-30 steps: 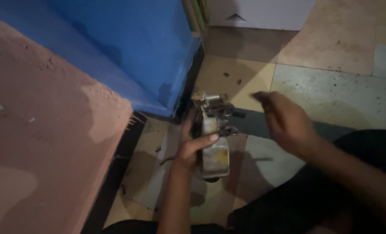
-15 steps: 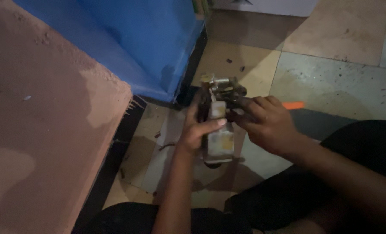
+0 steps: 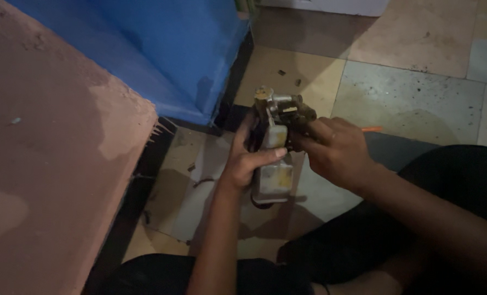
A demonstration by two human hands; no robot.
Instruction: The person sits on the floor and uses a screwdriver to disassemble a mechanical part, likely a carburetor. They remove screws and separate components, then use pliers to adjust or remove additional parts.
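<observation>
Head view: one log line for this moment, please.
left hand: grips grey metal part | right hand: fingers on its top end | orange tool: on tiled floor behind right hand

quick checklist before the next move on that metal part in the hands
1. Left hand grips the metal part around its middle, thumb across the front: ok.
2. Right hand is on the upper mechanism, fingers closed at its right side: ok.
3. Part is held off the tiled floor: ok.
4. What the right hand holds: an orange tip shows beyond the knuckles, but its kind is hidden: cannot tell.
5. Lighting on the work: dim, fine detail lost: not ok.
6. Small loose bits on the floor lie away from the hands: ok.
</observation>
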